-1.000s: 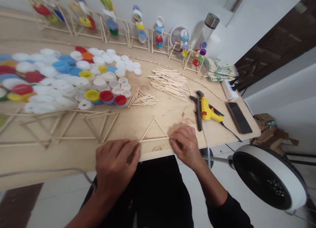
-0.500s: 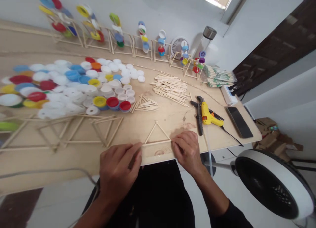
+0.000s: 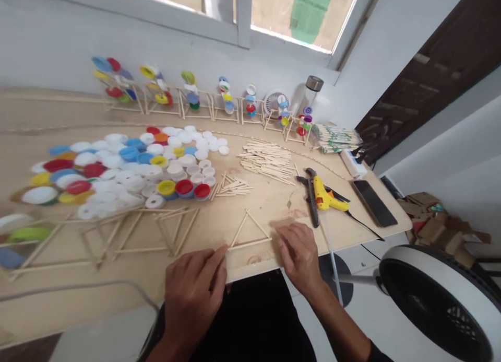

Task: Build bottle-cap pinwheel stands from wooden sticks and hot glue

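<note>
A small triangle of thin wooden sticks (image 3: 249, 243) lies flat near the table's front edge. My left hand (image 3: 195, 289) rests at its left corner, the index fingertip touching the stick end and the fingers loosely bent. Just off the right corner is my right hand (image 3: 299, 255), its fingers apart and nothing between them. Behind the triangle are a small pile of short sticks (image 3: 234, 187) and a larger pile of long sticks (image 3: 268, 161). A yellow glue gun (image 3: 329, 199) sits on its black stand to the right.
Many bottle caps (image 3: 129, 179) cover the left of the table (image 3: 129, 304). Stick frames (image 3: 141, 249) lie in front of them. Cap-decorated frames (image 3: 195, 106) line the wall. A phone (image 3: 374, 202) is at right; a fan (image 3: 434, 299) stands beside the table.
The view has tilted up, showing more of the window. My right hand has come away from the triangle's right corner and its fingers have opened. My left hand remains at the left corner.
</note>
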Demonstrator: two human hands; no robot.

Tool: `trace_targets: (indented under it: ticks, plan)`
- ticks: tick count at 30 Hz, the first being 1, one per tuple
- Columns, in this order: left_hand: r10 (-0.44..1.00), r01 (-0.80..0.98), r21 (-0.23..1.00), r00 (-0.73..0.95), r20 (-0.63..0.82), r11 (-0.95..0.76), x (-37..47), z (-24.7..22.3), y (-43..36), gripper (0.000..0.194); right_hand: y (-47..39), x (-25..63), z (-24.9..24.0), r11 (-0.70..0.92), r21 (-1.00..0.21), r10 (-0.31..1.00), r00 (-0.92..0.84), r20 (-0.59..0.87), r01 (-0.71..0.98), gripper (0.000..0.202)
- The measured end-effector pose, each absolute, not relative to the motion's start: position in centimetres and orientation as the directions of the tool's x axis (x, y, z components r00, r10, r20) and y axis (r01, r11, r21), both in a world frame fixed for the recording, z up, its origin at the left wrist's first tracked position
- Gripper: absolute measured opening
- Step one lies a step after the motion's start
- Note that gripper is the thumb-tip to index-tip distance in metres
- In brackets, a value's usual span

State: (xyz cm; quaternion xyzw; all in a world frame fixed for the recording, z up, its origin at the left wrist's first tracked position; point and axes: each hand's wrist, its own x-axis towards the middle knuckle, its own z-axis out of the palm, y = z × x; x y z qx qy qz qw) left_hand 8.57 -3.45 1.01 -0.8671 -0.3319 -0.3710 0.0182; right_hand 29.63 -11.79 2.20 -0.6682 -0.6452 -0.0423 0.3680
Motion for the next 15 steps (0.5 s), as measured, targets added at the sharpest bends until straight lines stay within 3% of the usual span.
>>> trace_targets:
  ticks: [5,15]
  plan:
    - [0.54,0.578,0.16,0.578,0.612,-0.8,8.0,0.6,-3.6,0.031,-12.5,28.9,2.1,0.126,-0.37,0.879,0.069,0.471,0.921,0.03]
    - [0.583,0.596,0.23,0.508,0.634,-0.769,8.4,0.5,-3.9,0.024,-12.3,28.9,1.1,0.146,-0.275,0.848,0.023,0.529,0.95,0.035]
